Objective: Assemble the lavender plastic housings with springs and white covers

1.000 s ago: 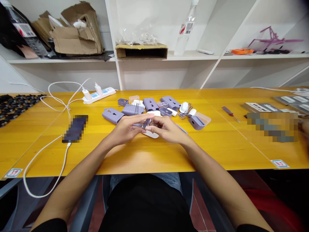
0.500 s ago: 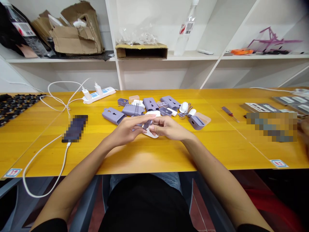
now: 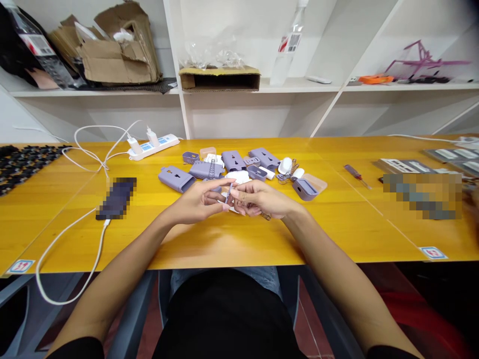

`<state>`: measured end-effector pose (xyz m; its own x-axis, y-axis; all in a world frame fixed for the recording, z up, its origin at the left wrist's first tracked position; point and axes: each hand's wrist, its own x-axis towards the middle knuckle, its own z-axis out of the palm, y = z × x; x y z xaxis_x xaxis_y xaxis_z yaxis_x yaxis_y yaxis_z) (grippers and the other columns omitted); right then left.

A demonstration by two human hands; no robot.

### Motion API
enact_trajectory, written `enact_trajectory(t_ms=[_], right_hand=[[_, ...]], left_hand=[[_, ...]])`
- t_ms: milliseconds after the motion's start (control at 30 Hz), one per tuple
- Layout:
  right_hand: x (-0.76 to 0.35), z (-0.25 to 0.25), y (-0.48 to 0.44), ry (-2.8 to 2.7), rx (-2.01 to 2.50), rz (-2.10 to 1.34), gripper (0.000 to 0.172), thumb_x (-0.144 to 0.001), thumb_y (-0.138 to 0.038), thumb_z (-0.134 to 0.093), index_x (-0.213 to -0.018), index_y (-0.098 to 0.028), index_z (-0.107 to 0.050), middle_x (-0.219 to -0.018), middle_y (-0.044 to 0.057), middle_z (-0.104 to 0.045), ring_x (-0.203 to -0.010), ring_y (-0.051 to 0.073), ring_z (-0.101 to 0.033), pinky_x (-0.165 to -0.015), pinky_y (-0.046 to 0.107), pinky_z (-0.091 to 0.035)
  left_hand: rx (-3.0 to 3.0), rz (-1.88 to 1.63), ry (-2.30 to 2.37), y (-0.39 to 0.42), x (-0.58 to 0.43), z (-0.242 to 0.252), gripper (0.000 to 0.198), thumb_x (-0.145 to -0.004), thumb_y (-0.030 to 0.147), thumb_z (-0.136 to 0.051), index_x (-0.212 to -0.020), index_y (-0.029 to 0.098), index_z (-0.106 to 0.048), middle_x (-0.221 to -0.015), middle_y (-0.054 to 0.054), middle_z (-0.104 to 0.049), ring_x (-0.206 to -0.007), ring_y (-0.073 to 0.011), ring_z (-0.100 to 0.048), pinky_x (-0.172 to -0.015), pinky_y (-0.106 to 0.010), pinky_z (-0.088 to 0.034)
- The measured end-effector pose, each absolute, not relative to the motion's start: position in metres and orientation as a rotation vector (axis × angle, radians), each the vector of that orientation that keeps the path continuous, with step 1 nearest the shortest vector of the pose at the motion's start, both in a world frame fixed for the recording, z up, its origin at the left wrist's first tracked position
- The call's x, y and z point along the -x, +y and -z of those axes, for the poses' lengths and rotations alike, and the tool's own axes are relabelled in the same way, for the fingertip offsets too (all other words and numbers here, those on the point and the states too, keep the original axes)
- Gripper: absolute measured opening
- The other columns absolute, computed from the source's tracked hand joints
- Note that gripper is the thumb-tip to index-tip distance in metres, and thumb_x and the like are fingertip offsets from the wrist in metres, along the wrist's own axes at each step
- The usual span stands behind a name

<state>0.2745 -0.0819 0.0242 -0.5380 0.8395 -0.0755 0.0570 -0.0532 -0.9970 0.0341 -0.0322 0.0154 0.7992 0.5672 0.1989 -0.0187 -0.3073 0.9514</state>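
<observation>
My left hand (image 3: 192,202) holds a small thin purple plastic piece (image 3: 228,193) on edge between thumb and forefinger. From the other side my right hand (image 3: 262,197) is closed, thumb and fingertips against the same piece. Below its palm sticks out the end of a coil spring (image 3: 266,217), the rest hidden by the fingers. Just behind the hands lies a white part (image 3: 239,175), partly covered. Purple housings with cut-out slots (image 3: 175,179) and an upright metal spring (image 3: 212,167) are close beyond.
A purple box-shaped part (image 3: 306,190) and white rounded pieces (image 3: 285,165) lie to the right. Farther right is a screwdriver (image 3: 355,174). At left are a phone (image 3: 117,198) on a white cable and a power strip (image 3: 155,147). White shelves (image 3: 239,114) stand behind the table.
The purple piece has turned edge-on between my hands. My right hand has rolled, and the end of the spring now shows beneath it. The parts on the table stay put.
</observation>
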Motion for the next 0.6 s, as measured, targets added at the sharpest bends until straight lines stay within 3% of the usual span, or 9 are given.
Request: enact_trajectory(t_ms=[133, 300, 600], right_hand=[[-0.2731, -0.0256, -0.0824, -1.617, 1.013, -1.647, 0.05, -0.092, -0.062, -0.084, -0.086, -0.014, -0.072, -0.063, -0.002, -0.057, -0.051, 0.006, -0.034, -0.045, 0.024, -0.021], [-0.2721, -0.0264, -0.0835, -1.616, 1.145, -1.593, 0.044, -0.075, -0.049, -0.099, -0.09, -0.016, -0.075, -0.076, 0.003, -0.067, -0.063, 0.011, -0.052, -0.05, 0.023, -0.033], [-0.2735, -0.0265, -0.0836, -1.695, 1.147, -1.528, 0.028, -0.08, -0.039, -0.088, -0.089, -0.017, -0.074, -0.068, 0.0, -0.063, -0.058, 0.01, -0.047, -0.051, 0.025, -0.031]], left_hand=[[-1.766, -0.622, 0.441, -0.0329, -0.0346, -0.0164, 0.071, -0.091, 0.021, -0.084, -0.158, 0.019, -0.061, -0.146, -0.019, -0.072, -0.109, -0.0235, -0.083, -0.092, -0.033, -0.07], [-1.761, -0.604, 0.501, -0.0333, -0.0345, -0.0183, 0.072, -0.089, 0.022, -0.086, -0.157, 0.017, -0.062, -0.136, -0.016, -0.076, -0.1, -0.02, -0.083, -0.085, -0.029, -0.068], [-1.692, -0.558, 0.492, -0.0311, -0.0342, -0.0198, 0.075, -0.085, 0.018, -0.088, -0.156, 0.019, -0.062, -0.139, -0.016, -0.075, -0.107, -0.0228, -0.084, -0.088, -0.03, -0.068]])
